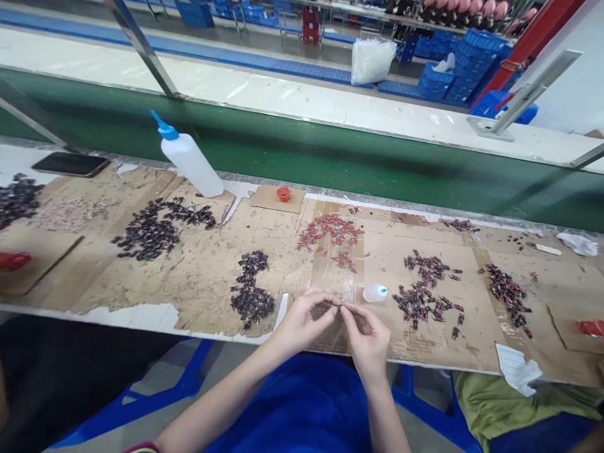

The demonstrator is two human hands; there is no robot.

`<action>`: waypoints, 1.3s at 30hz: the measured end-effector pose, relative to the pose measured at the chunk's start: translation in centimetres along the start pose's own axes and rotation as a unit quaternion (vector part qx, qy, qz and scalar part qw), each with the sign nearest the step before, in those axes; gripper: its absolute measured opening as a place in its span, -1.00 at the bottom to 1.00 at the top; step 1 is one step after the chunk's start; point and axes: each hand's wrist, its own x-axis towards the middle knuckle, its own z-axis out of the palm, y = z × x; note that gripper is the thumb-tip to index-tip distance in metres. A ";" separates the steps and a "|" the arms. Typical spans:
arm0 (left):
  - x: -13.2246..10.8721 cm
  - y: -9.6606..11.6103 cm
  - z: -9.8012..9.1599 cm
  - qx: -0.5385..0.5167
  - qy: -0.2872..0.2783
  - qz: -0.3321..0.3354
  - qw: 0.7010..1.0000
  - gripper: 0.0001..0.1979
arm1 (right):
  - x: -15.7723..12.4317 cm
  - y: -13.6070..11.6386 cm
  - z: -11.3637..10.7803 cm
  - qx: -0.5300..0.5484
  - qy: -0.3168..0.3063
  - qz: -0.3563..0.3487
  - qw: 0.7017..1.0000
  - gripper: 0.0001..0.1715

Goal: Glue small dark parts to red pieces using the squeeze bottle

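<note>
My left hand [304,318] and my right hand [365,333] meet at the near edge of the cardboard-covered bench [202,283]. Their fingertips pinch one small dark part [338,307] between them; its detail is too small to tell. A pile of dark parts [250,289] lies just left of my left hand. A pile of red parts [330,229] lies behind my hands. A small clear bottle with a blue cap [375,292] lies on its side right of my right hand. Mixed dark and red parts [425,289] are spread further right.
A white squeeze bottle with a blue nozzle [189,160] leans at the back left near another dark pile [151,229]. A small red cup [284,194] stands on a cardboard scrap. A phone [70,163] lies far left. A green conveyor belt [330,151] runs behind the bench.
</note>
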 end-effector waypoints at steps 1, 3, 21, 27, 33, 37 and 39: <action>0.0 0.3 0.0 -0.009 -0.016 0.005 1.000 -0.86 | -0.2 -0.2 -0.4 -0.006 0.000 -0.020 1.000 -0.87; -0.1 0.6 -0.4 -0.006 -0.045 0.023 0.999 -0.84 | -0.6 -0.4 -1.4 -0.028 -0.004 -0.065 0.998 -0.89; -1.5 -7.0 -6.1 0.497 0.106 -0.005 0.861 -0.35 | 3.9 2.1 -8.5 -0.202 0.159 -0.088 0.962 -0.58; 0.3 -4.8 -6.5 0.445 0.003 0.044 0.895 -0.52 | 3.5 2.2 -7.2 -0.284 0.049 -0.162 0.944 -0.41; 4.6 -4.6 -8.6 0.422 0.062 0.022 0.904 -0.77 | 4.3 2.8 -6.0 -0.311 0.018 -0.179 0.933 -0.52; 7.4 -5.3 -8.9 0.430 0.017 0.033 0.902 -0.83 | 4.5 2.5 -5.4 -0.268 0.012 -0.150 0.952 -0.64; 7.9 -5.2 -8.8 0.453 0.010 0.029 0.891 -0.87 | 4.3 2.2 -5.1 -0.214 0.008 -0.110 0.971 -0.65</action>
